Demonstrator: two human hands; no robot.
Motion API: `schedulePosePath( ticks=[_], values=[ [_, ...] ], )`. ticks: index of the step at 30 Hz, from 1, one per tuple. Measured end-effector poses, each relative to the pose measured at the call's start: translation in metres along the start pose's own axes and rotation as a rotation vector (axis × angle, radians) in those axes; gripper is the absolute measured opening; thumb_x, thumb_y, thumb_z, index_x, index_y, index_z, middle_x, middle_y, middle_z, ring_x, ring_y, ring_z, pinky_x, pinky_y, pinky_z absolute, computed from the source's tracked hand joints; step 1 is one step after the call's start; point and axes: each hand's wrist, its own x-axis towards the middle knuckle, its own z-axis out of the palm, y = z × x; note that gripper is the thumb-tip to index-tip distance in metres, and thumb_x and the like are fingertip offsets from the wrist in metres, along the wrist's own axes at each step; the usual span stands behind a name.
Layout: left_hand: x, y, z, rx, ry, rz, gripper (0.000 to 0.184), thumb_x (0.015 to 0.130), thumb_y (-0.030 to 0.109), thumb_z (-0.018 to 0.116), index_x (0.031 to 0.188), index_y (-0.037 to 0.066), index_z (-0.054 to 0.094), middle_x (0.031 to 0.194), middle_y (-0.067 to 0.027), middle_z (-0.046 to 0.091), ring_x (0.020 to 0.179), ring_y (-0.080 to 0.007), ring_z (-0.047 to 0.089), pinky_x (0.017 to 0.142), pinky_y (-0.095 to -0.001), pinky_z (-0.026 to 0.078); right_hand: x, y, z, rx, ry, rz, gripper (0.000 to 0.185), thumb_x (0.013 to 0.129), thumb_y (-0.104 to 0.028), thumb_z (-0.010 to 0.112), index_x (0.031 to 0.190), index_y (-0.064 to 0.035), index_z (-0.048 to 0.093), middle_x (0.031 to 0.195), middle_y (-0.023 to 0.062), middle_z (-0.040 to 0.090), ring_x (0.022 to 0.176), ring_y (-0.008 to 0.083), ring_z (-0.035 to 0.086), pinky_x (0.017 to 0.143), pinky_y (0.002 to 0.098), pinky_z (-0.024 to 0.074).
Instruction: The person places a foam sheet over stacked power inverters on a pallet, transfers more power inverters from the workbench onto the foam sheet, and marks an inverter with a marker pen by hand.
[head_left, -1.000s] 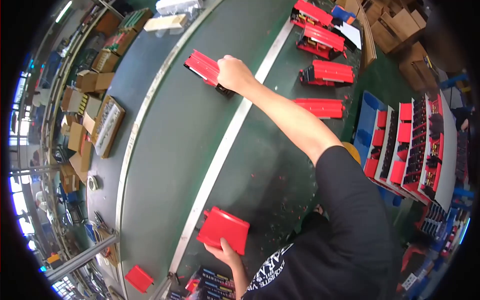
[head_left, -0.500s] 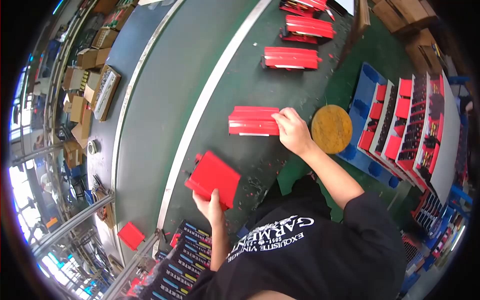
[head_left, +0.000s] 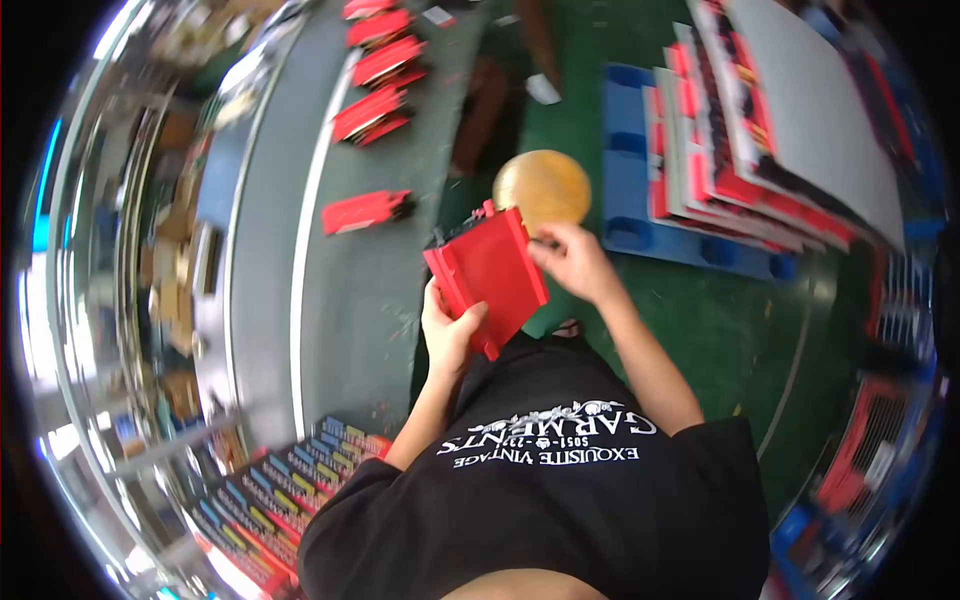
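My left hand grips a red box-shaped case by its lower left side, thumb across its flat face. Dark parts and wires show at the upper end of this case, which is held tilted in front of my body. Close to its right edge is my right hand, fingers pinched together. A small dark bit shows at those fingertips, too blurred to name. On the bench to the left lies another red case, apart from both hands.
Several more red cases line the far part of the green bench. A round yellow stool stands beyond my hands. At right, stacked trays of parts rest on a blue pallet. Boxes marked INVERTER sit at lower left.
My view has swung right. My right hand has let go of the red case on the bench and come over beside the one in my left hand, which is now raised off the bench side.
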Motion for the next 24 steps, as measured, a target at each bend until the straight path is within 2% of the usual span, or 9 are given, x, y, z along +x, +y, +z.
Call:
schedulePosePath(
  ticks=[2,4,8,13,14,17,20,21,24],
  values=[
    [-0.013,-0.017,0.048,0.02,-0.167,-0.031,0.06,0.077,-0.004,0.068,0.134,0.001,0.046,0.12,-0.0115,0.064,0.108,-0.0192,0.064,0.094,-0.034,0.052,-0.068,0.02,-0.036,-0.014,0.271,-0.102,0.033,0.088,-0.022,0.077,0.11,0.0003,0.067,0.1,0.0163,0.068,0.089,0.0286,0.067,0.078,0.0395,0.0543],
    [-0.024,-0.028,0.104,0.108,-0.316,-0.106,0.061,0.075,-0.002,0.069,0.132,0.001,0.048,0.118,-0.0113,0.064,0.107,-0.0202,0.065,0.096,-0.0348,0.052,-0.125,0.031,-0.068,0.086,0.454,0.02,0.023,0.091,-0.011,0.073,0.11,-0.0001,0.067,0.103,0.0079,0.066,0.089,0.0151,0.066,0.069,0.0276,0.0532],
    [-0.039,-0.062,0.2,0.575,-0.741,0.101,0.071,0.069,0.012,0.078,0.132,-0.003,0.049,0.111,-0.0172,0.069,0.103,-0.021,0.068,0.093,-0.035,0.054,-0.206,0.055,-0.126,0.148,0.806,0.157,0.018,0.091,-0.009,0.07,0.107,-0.0012,0.067,0.101,0.0066,0.065,0.093,0.0153,0.066,0.073,0.0269,0.0514],
    [-0.06,-0.095,0.333,0.866,-1.243,0.187,0.081,0.068,0.023,0.079,0.137,-0.007,0.048,0.107,-0.0234,0.07,0.099,-0.0286,0.071,0.091,-0.0381,0.055,-0.277,0.082,-0.214,-0.052,1.066,0.189,0.048,0.086,-0.012,0.077,0.129,-0.0026,0.058,0.119,0.0112,0.06,0.102,0.0197,0.064,0.08,0.03,0.052],
    [-0.068,-0.092,0.368,0.87,-1.331,0.11,0.084,0.068,0.024,0.079,0.139,-0.005,0.047,0.106,-0.0236,0.07,0.098,-0.0292,0.072,0.09,-0.039,0.055,-0.288,0.092,-0.233,-0.032,1.112,0.195,0.048,0.086,-0.012,0.077,0.129,-0.0022,0.058,0.12,0.0115,0.059,0.103,0.0198,0.064,0.081,0.0307,0.0525],
    [-0.082,-0.116,0.456,0.922,-1.47,0.12,0.082,0.068,0.024,0.081,0.138,-0.004,0.049,0.102,-0.0236,0.071,0.093,-0.0321,0.073,0.085,-0.0395,0.057,-0.317,0.117,-0.299,0.027,1.258,0.248,0.049,0.086,-0.011,0.077,0.129,-0.0003,0.056,0.122,0.0133,0.056,0.104,0.0211,0.064,0.084,0.0322,0.0544],
    [-0.11,-0.124,0.551,0.981,-1.43,0.127,0.08,0.069,0.025,0.08,0.137,-0.005,0.049,0.1,-0.0241,0.071,0.091,-0.0337,0.073,0.082,-0.0403,0.057,-0.334,0.133,-0.38,-0.03,1.401,0.327,0.049,0.088,-0.013,0.077,0.13,0.0002,0.055,0.119,0.0138,0.059,0.101,0.0212,0.065,0.083,0.031,0.0548],
    [-0.117,-0.139,0.575,1.001,-1.357,0.151,0.079,0.071,0.024,0.079,0.137,-0.005,0.047,0.099,-0.0249,0.071,0.089,-0.0347,0.073,0.078,-0.0415,0.058,-0.341,0.13,-0.405,0.216,1.396,0.51,0.048,0.09,-0.016,0.077,0.13,-0.0004,0.055,0.118,0.0139,0.063,0.099,0.02,0.066,0.083,0.0307,0.0549],
    [-0.141,-0.127,0.66,0.829,-1.358,0.152,0.08,0.072,0.024,0.08,0.137,-0.005,0.045,0.096,-0.0254,0.07,0.086,-0.0385,0.072,0.076,-0.0439,0.058,-0.349,0.116,-0.467,0.443,1.239,0.355,0.05,0.091,-0.018,0.076,0.133,-0.0021,0.054,0.12,0.0159,0.064,0.099,0.0189,0.066,0.083,0.0314,0.0548]
  ],
)
